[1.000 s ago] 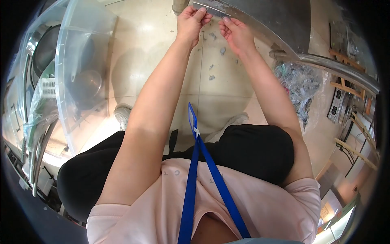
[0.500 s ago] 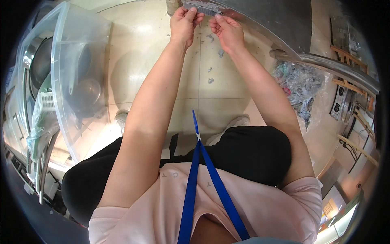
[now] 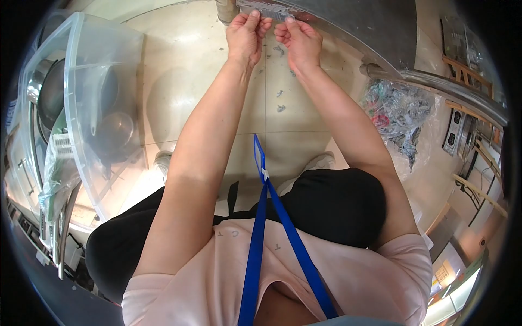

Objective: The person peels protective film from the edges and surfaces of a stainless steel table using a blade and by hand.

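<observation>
At twelve o'clock, a thin, flat grey strip (image 3: pixel 270 14), probably light and stiff, is best held towards both ends, where left hand (image 3: pixel 244 39) and right hand (image 3: pixel 303 45) fingers are clamped.

Pale pink shirt (image 3: pixel 201 261) on show, short sleeves (image 3: pixel 145 293) left and right, small grey letters (image 3: pixel 235 234) spaced across the chest! Down the front come the bright blue straps of a lanyard (image 3: pixel 253 255), meeting at a white clip (image 3: pixel 265 174), with a blue-edged badge holder (image 3: pixel 259 149) beyond. Black trousers (image 3: pixel 337 201) next, pale shoes (image 3: pixel 322 161) farther out, and bare left hand (image 3: pixel 243 41), bare right hand (image 3: pixel 303 46)!
</observation>
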Tool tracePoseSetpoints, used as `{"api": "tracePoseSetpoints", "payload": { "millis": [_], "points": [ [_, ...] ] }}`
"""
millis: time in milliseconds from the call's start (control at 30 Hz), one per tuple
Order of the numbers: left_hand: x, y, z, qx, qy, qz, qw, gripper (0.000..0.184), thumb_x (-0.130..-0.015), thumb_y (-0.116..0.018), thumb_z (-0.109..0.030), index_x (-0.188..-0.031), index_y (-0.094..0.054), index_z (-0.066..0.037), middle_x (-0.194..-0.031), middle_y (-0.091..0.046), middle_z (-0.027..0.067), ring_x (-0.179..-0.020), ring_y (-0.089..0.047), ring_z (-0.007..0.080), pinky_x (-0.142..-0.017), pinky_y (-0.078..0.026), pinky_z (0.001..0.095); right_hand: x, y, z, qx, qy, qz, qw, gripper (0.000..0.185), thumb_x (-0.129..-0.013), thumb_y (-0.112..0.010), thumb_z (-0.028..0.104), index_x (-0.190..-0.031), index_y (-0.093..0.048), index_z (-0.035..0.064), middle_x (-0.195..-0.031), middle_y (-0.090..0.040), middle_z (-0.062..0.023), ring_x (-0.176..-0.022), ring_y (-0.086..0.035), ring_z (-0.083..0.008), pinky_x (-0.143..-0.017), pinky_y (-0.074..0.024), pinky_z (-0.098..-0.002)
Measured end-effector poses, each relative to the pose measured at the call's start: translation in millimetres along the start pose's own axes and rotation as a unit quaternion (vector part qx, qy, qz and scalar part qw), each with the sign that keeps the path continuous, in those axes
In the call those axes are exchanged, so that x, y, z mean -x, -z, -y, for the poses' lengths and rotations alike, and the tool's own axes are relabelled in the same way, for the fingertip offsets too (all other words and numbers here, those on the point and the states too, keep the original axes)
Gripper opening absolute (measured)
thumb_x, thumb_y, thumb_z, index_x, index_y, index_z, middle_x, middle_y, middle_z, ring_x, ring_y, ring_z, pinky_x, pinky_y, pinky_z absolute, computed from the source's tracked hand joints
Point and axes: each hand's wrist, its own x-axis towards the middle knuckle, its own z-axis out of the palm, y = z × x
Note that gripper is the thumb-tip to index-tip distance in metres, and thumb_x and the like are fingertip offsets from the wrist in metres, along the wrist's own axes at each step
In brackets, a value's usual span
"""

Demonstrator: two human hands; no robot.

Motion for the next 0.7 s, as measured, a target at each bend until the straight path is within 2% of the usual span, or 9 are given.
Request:
{"api": "tracePoseSetpoints", "payload": {
  "millis": [233, 367, 467, 700],
  "points": [
    [4.1, -7.5, 4.7, 0.063, 0.010, -0.018, 0.998, 0.009, -0.085, -0.049, -0.007, -0.080, -0.048, 0.001, -0.072, -0.056, 0.0102, -0.066, -0.058, 0.0167, -0.061, -0.051, 0.0232, 3.9, -7.4, 11.7, 0.007, 0.009, -0.014, 1.000, 0.016, -0.082, -0.054, 0.011, -0.076, -0.056, -0.0037, -0.066, -0.058, -0.0095, -0.053, -0.054, -0.0142, -0.051, -0.0478, -0.0244],
    [6.0, -8.4, 3.9, 0.085, 0.014, -0.013, 0.996, 0.010, -0.084, -0.049, -0.006, -0.079, -0.047, 0.001, -0.073, -0.056, 0.0110, -0.067, -0.058, 0.0171, -0.062, -0.051, 0.0232, 5.4, -0.4, 10.8, 0.049, 0.022, 0.005, 0.999, 0.018, -0.083, -0.055, 0.014, -0.080, -0.056, -0.0039, -0.070, -0.059, -0.0089, -0.059, -0.056, -0.0144, -0.056, -0.0479, -0.0253],
    [5.1, -3.1, 5.2, -0.011, 0.019, -0.009, 1.000, 0.010, -0.085, -0.048, -0.007, -0.079, -0.047, 0.000, -0.076, -0.057, 0.0110, -0.070, -0.058, 0.0165, -0.066, -0.051, 0.0231, -0.2, 10.0, 4.0, 0.080, 0.023, 0.007, 0.997, 0.018, -0.083, -0.055, 0.014, -0.081, -0.056, -0.0039, -0.070, -0.059, -0.0089, -0.060, -0.056, -0.0144, -0.057, -0.0480, -0.0252],
    [2.9, -2.1, 9.5, -0.024, -0.011, -0.006, 1.000, 0.011, -0.085, -0.049, -0.007, -0.077, -0.048, 0.000, -0.073, -0.057, 0.0102, -0.067, -0.058, 0.0161, -0.063, -0.050, 0.0225, 0.7, 10.6, -2.2, 0.036, -0.008, -0.014, 0.999, 0.018, -0.083, -0.054, 0.015, -0.081, -0.056, -0.0031, -0.070, -0.059, -0.0087, -0.061, -0.056, -0.0145, -0.057, -0.0479, -0.0249]
  ]
}}
